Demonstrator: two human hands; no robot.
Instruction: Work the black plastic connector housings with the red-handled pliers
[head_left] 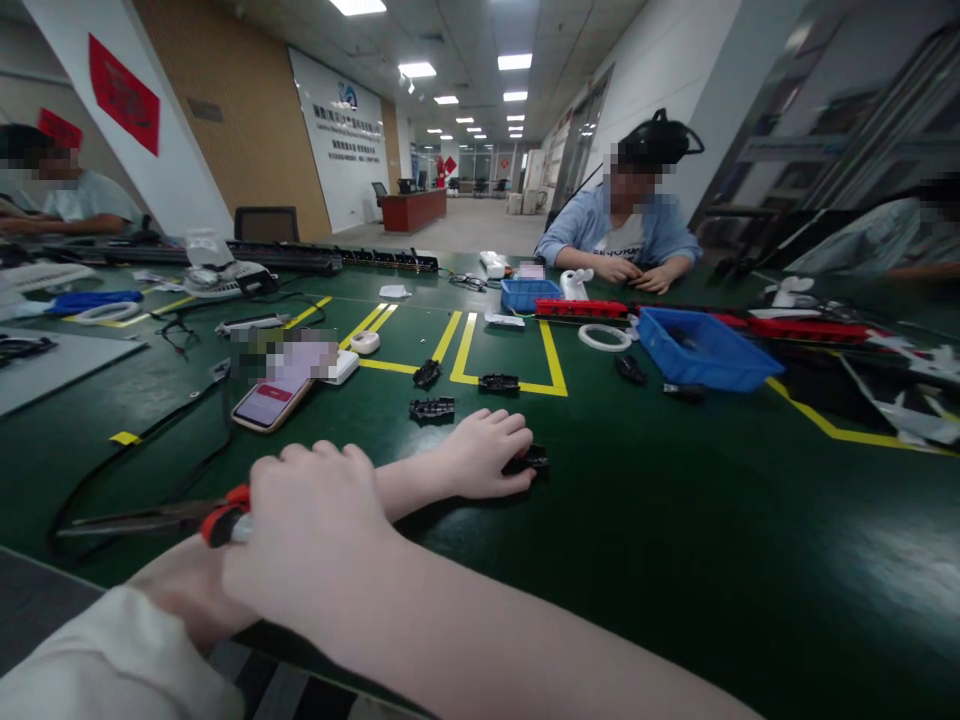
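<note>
My arms are crossed. My right hand (311, 515) is closed around the red handles of a pair of long-nosed pliers (161, 518), whose jaws point left over the table edge side. Beyond it, my left hand (487, 455) rests low over the green table, fingers curled on a small black plastic part (537, 458); most of that part is hidden under them. Just past the left hand lie similar black parts: one ribbed piece (432, 409), one (427, 373) tilted, and another (499, 383) on the yellow tape line.
A phone (276, 392) leans by a white box (343, 368) at left. Blue bins (705, 350), a white ring (604, 338) and red strips (581, 308) stand right. Black cables (112, 470) lie left. A person (622, 225) sits opposite, handling something small.
</note>
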